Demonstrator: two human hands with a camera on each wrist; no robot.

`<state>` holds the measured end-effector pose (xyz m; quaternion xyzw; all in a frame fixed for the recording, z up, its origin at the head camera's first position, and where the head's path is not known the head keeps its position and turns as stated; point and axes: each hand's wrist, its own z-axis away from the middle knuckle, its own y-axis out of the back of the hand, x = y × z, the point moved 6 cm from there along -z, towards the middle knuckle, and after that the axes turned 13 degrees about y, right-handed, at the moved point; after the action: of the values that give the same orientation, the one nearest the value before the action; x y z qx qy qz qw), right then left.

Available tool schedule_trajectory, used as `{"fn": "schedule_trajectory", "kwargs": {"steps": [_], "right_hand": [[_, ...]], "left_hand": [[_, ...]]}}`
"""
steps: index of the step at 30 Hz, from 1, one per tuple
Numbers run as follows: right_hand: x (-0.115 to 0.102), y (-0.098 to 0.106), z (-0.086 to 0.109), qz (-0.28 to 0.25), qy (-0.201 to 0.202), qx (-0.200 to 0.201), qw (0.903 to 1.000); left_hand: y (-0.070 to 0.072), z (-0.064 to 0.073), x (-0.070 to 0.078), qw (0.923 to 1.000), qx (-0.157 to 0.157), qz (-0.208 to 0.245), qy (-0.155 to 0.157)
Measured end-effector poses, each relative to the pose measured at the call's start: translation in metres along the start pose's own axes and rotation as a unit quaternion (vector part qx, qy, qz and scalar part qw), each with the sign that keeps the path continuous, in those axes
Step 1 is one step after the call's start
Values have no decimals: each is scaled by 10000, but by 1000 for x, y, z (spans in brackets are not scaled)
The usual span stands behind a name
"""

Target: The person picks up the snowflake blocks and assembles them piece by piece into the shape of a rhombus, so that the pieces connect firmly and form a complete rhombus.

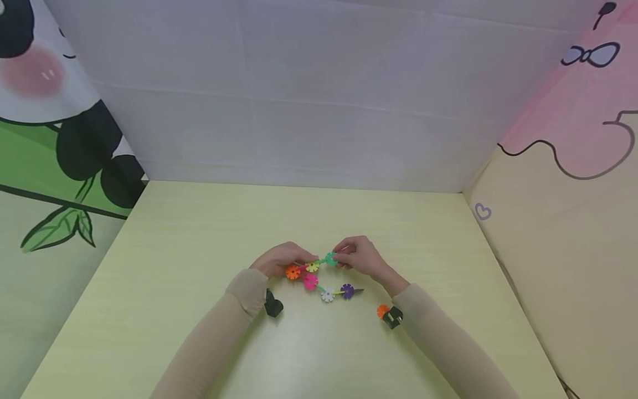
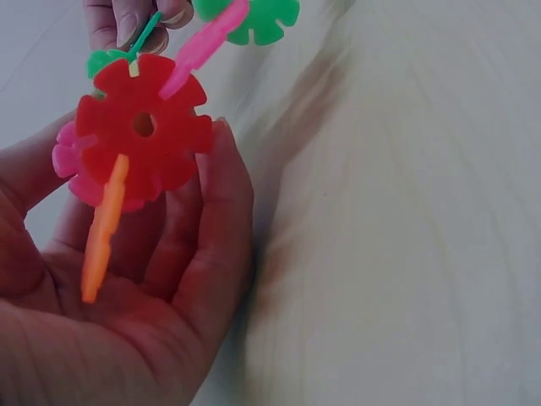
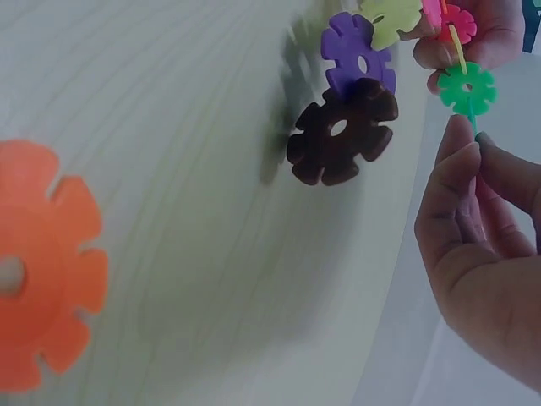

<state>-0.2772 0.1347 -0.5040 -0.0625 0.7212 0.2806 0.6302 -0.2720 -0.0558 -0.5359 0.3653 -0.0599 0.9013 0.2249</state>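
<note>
A chain of notched, flower-shaped plastic discs is strung between the two hands in the head view. My left hand (image 1: 285, 259) holds it near an orange disc (image 1: 293, 272); in the left wrist view, its fingers curl behind a red disc (image 2: 169, 127). With thumb and fingers, my right hand (image 1: 363, 257) pinches a teal disc (image 1: 331, 259) at the chain's far end, linked to a green disc (image 3: 467, 88). The other end trails over the table through pink (image 1: 311, 282), white (image 1: 328, 295) and purple (image 1: 347, 291) discs to a dark brown one (image 3: 342, 131).
A loose orange disc (image 1: 382, 311) lies by the right wrist, partly behind a black wrist camera (image 1: 392, 317). Another black camera (image 1: 273, 305) sits at the left wrist. The pale wooden table (image 1: 199, 221) meets a white back wall (image 1: 319, 111) and printed side walls.
</note>
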Motion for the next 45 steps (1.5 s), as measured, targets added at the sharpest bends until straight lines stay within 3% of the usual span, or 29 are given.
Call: {"fn": "schedule_trajectory", "kwargs": {"steps": [11,25,45], "right_hand": [[1,2,2,75,-59,153,9998],[-4,-1,4,27,-101,322,9994],[-8,-7,-2,-11,-78,377,9993]], "left_hand": [[-2,6,4,9993,267,-203,-186],[-5,11,4,9981,573,-202,-141],[4,2,-4,9962,851,-205,-17]]}}
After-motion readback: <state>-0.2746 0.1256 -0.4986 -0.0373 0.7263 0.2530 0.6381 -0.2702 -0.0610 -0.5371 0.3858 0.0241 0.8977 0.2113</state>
